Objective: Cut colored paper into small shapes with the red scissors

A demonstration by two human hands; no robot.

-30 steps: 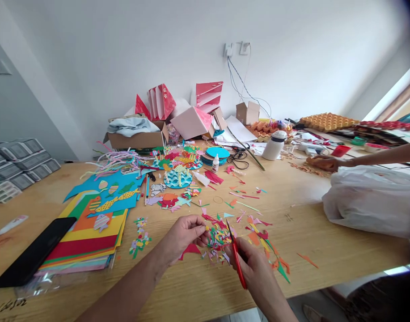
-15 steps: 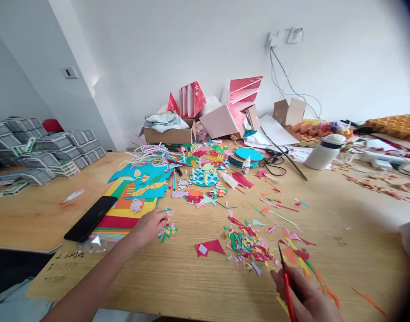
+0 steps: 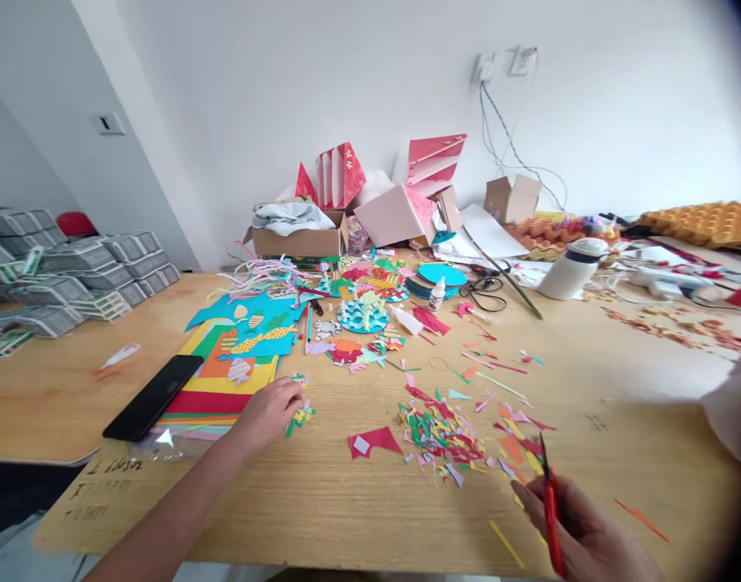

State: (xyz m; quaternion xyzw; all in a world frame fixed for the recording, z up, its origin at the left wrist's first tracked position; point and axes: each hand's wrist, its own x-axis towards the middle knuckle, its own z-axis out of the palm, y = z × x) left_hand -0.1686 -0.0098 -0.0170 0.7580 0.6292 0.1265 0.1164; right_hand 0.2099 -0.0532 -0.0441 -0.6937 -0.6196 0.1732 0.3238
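Observation:
My left hand (image 3: 279,406) rests at a small pile of cut paper bits (image 3: 303,415), its fingers curled together and pointing down. Whatever lies between those fingertips is hidden. In my right hand (image 3: 579,517) is a pair of red-handled scissors (image 3: 550,509), their dark blades pointing up and away from me. Just beyond the scissors lie loose paper strips (image 3: 512,449). Between the hands sit a heap of coloured paper scraps (image 3: 443,436) and a red paper piece (image 3: 382,440) with a small lilac square on it.
A black phone (image 3: 155,396) and stacked coloured paper sheets (image 3: 209,402) lie at the left. Farther back stand a blue paper disc with wavy cutouts (image 3: 363,322), a glue bottle (image 3: 436,295) and a white jug (image 3: 571,271). An open cardboard box (image 3: 297,241) is against the wall.
My right hand has moved to the right with the scissors, away from the scrap heap. My left hand stays by the small paper bits. The view has shifted slightly.

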